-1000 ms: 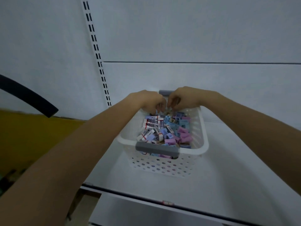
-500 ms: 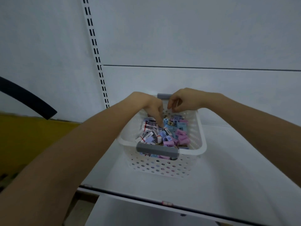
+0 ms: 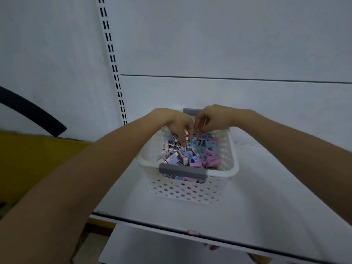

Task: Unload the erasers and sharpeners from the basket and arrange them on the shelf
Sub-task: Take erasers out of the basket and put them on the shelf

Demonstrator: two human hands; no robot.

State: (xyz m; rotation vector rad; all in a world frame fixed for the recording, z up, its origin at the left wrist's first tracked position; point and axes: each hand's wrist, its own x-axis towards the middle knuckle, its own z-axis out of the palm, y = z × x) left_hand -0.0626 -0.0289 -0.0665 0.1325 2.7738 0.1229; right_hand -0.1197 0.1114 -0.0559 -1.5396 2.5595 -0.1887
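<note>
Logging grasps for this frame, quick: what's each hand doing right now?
Left hand: pinching a small white rectangular eraser over the white perforated plastic basket.
Right hand: curled; whether it holds anything cannot be told.

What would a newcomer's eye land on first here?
First, the white perforated basket in the middle of the white shelf, heaped with white erasers on its left and blue, purple and pink sharpeners on its right. Next, two bare hands meeting over its far end: the left hand dips its fingers among the erasers, and the right hand hovers curled beside it, near the far grey handle.
</note>
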